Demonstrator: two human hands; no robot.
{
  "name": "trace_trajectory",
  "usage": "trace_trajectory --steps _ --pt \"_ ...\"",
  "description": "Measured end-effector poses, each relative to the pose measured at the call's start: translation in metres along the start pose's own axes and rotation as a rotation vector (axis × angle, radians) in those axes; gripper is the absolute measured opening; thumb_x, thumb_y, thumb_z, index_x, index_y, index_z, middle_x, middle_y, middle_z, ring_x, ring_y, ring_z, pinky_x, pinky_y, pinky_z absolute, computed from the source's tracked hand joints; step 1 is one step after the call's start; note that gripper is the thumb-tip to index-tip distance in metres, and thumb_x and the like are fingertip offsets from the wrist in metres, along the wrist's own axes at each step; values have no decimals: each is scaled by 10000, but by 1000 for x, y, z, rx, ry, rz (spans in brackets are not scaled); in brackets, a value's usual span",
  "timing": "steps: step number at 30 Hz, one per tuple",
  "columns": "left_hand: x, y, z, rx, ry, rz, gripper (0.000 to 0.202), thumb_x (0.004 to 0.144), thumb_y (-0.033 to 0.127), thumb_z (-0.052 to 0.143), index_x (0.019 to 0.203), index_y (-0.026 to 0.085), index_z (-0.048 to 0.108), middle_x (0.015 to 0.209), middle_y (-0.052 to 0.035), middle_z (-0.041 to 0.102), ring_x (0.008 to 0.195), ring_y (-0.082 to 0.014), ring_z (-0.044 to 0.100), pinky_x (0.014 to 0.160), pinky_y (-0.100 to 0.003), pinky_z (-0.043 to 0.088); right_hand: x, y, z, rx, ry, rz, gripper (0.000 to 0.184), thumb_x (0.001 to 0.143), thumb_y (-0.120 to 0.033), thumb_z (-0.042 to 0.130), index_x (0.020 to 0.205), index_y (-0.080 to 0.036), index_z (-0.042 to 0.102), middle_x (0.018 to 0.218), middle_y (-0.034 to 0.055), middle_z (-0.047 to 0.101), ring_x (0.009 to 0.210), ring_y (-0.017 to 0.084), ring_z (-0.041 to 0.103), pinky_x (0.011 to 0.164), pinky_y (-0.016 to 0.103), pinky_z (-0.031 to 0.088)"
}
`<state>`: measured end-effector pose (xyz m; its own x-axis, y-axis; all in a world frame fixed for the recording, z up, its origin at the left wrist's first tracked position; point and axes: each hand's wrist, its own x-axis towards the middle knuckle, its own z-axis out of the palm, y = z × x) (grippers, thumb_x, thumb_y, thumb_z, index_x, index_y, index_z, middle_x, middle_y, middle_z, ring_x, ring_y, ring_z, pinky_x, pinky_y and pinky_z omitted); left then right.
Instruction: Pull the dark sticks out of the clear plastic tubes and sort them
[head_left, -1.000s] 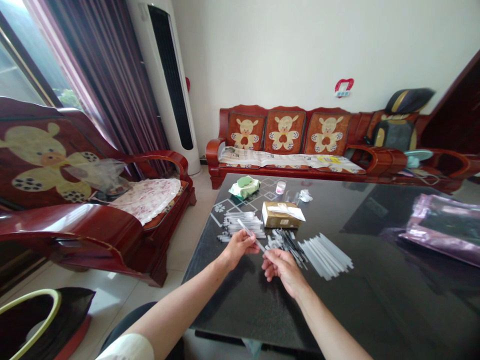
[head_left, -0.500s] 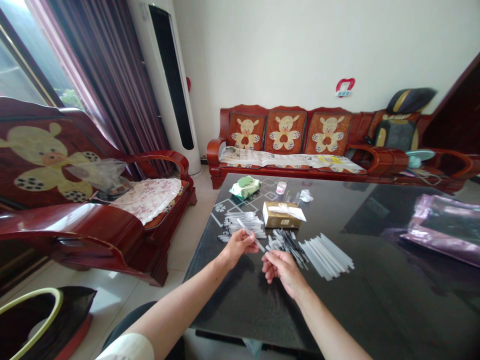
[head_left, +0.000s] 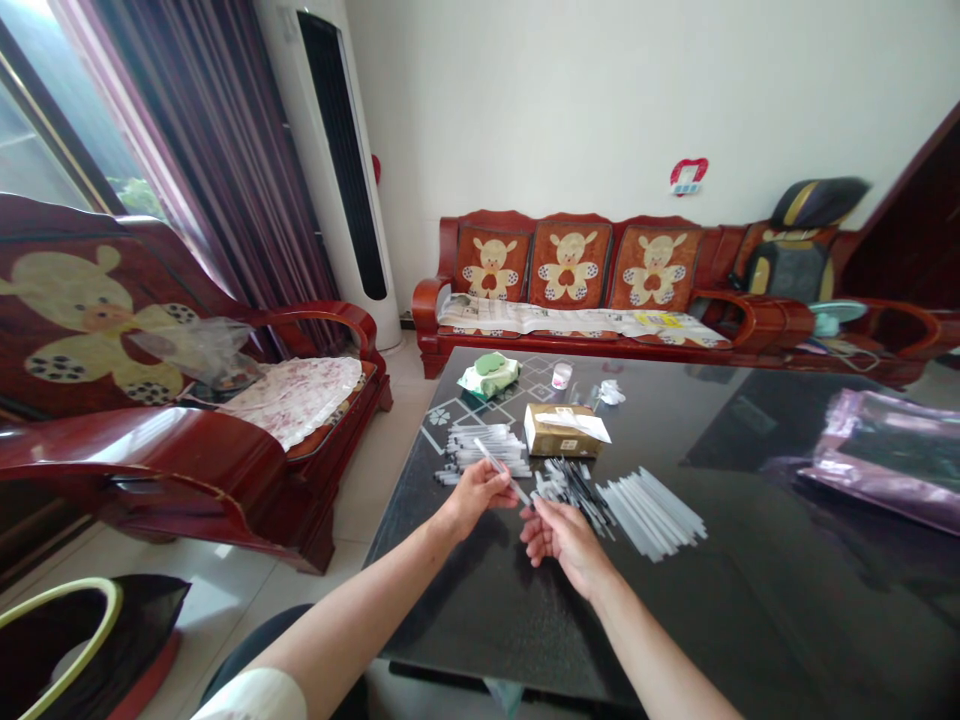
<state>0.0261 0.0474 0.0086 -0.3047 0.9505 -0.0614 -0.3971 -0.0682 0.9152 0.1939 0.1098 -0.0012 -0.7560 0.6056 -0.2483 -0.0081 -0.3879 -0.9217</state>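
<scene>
My left hand (head_left: 481, 490) holds a slim, translucent white tube (head_left: 491, 457), much like a pen barrel, slanting down to the right. At its lower end my right hand (head_left: 559, 532) pinches with thumb and forefinger, the other fingers loosely curled. Any small part between those fingertips is too small to make out. Behind my left hand lies a pile of similar white tubes (head_left: 486, 442), some with dark ends. Thin black sticks with pale pieces (head_left: 581, 490) lie just beyond my right hand. Right of them is a spread row of translucent tubes (head_left: 652, 512).
On the dark glossy table (head_left: 750, 600) stand a gold tissue box (head_left: 562, 436), a green wipes pack (head_left: 490, 375), a small white cup (head_left: 561, 376) and crumpled tissue (head_left: 612, 391). A purple plastic package (head_left: 892, 450) lies right. A bin (head_left: 112, 610) stands lower left.
My right hand has shifted very slightly left along the tube's lower end. My left hand and the piles stay as they were.
</scene>
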Motion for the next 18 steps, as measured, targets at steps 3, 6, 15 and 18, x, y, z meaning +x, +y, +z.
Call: trace_trajectory --steps 3,6,15,18 --pt "0 0 0 4 -3 0 366 691 391 743 855 133 543 741 -50 659 634 -138 636 642 -281 536 0 1 0 -5 -20 10 402 808 -511 570 803 -110 601 585 49 649 415 120 574 366 221 454" --pt "0 -1 -1 8 -9 1 363 694 390 740 859 133 543 736 -48 657 629 -138 636 643 -287 537 1 2 -2 -1 6 -22 328 760 -442 661 807 -125 590 606 32 655 432 109 580 384 206 461" --pt "1 -1 -1 16 -8 -10 373 682 406 744 851 135 551 745 -55 662 624 -140 635 638 -288 534 0 1 -1 3 5 -5 325 762 -444 655 801 -130 579 579 23 644 408 108 563 358 201 444" --pt "1 -1 -1 16 -6 -8 370 682 404 744 850 137 551 739 -51 660 630 -141 635 637 -285 533 0 0 -1 10 -10 19 359 795 -482 602 830 -125 585 593 37 652 417 114 571 370 216 459"
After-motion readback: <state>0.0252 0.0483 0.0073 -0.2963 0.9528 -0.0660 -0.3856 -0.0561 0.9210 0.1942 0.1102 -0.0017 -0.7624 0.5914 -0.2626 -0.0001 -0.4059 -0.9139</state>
